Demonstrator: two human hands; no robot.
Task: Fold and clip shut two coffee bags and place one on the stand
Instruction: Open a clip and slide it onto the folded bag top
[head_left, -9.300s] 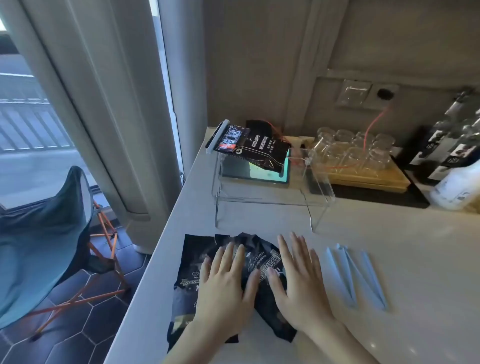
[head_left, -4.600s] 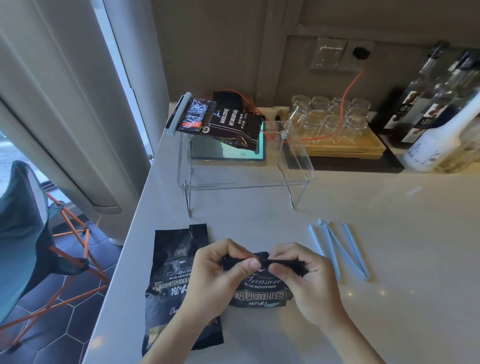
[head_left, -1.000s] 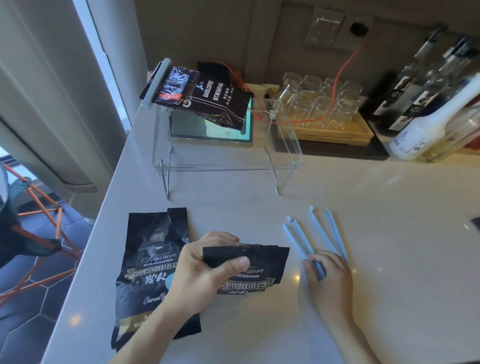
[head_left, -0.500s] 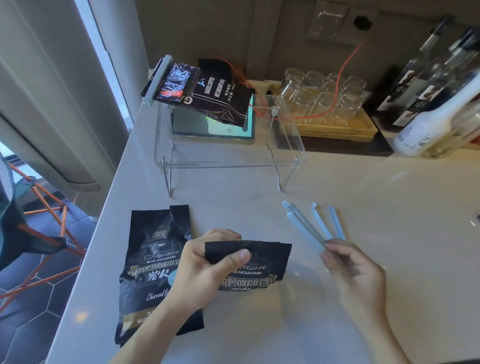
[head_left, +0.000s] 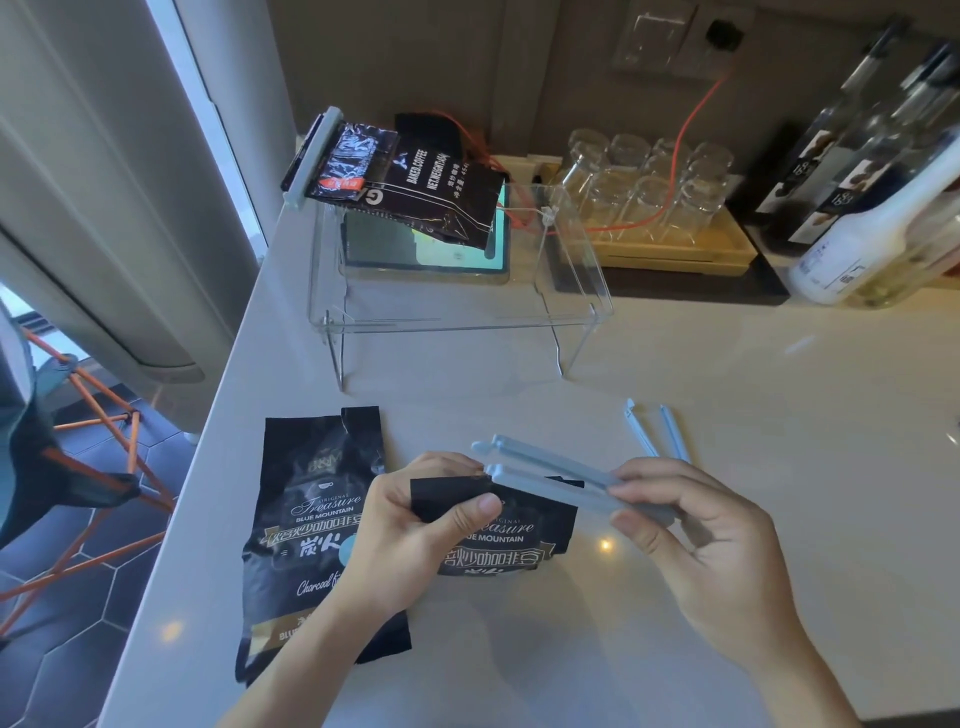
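Folded coffee bag (head_left: 498, 525) sits low in the middle, top pinched by left hand (head_left: 415, 530). Right hand (head_left: 711, 551) grips an open blue clip (head_left: 550, 478) w/ its arms at the fold, prob. not snapped yet. Second bag (head_left: 306, 519), lower left, looks unfolded. Stand (head_left: 457, 291) up top holds another clipped bag (head_left: 410, 187).

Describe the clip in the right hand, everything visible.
The clip is a long, slim, pale blue bar of plastic-looking material with two arms, spread apart at the free left end. The right hand pinches its right end between its fingers. It lies nearly level, over the folded top of the coffee bag held by the left hand.
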